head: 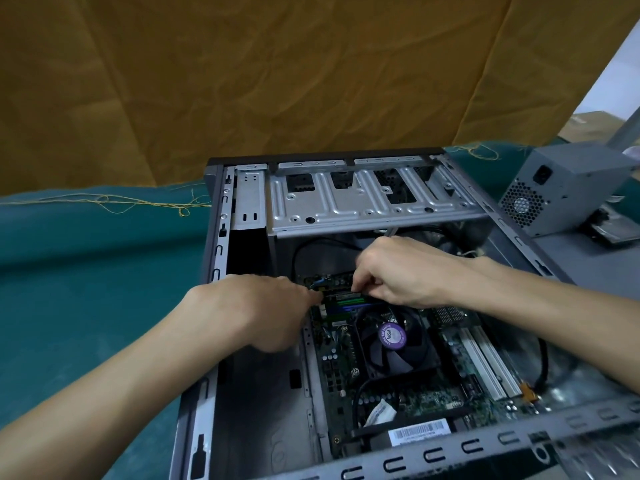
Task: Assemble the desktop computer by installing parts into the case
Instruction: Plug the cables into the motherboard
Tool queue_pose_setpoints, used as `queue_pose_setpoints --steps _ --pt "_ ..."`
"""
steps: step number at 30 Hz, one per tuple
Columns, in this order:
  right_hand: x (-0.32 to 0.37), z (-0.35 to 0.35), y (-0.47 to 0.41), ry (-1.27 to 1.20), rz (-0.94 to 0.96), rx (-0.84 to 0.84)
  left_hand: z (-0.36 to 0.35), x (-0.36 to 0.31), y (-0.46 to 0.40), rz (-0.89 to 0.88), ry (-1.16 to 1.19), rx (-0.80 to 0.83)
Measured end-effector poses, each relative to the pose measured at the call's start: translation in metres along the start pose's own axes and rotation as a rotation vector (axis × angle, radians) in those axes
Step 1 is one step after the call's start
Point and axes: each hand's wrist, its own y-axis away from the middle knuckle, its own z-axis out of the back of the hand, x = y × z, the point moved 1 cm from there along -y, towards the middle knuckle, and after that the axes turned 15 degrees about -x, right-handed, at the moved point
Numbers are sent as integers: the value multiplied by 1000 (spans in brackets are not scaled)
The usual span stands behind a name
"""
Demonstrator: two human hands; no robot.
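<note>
Green memory stick sits over its slot in the far part of the case, both hands pinching its ends; uneven pressure could seat it crooked.

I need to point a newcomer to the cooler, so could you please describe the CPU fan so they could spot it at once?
Start at the open computer case lying on the teal cloth and look at the green motherboard on its floor. Just below the two hands sits the CPU fan, square and black. It alone has a round purple sticker at its hub.
</note>
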Motion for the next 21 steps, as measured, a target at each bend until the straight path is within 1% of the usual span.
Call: queue_pose_setpoints --steps 10,14,21 --pt "3 3 0 25 24 -34 2 0 0 -1 4 -8" --pt "3 0 1 31 30 -17 4 -2 1 -20 3 17" --pt "3 -3 -4 -1 -17 -16 3 -1 0 -24 0 47"
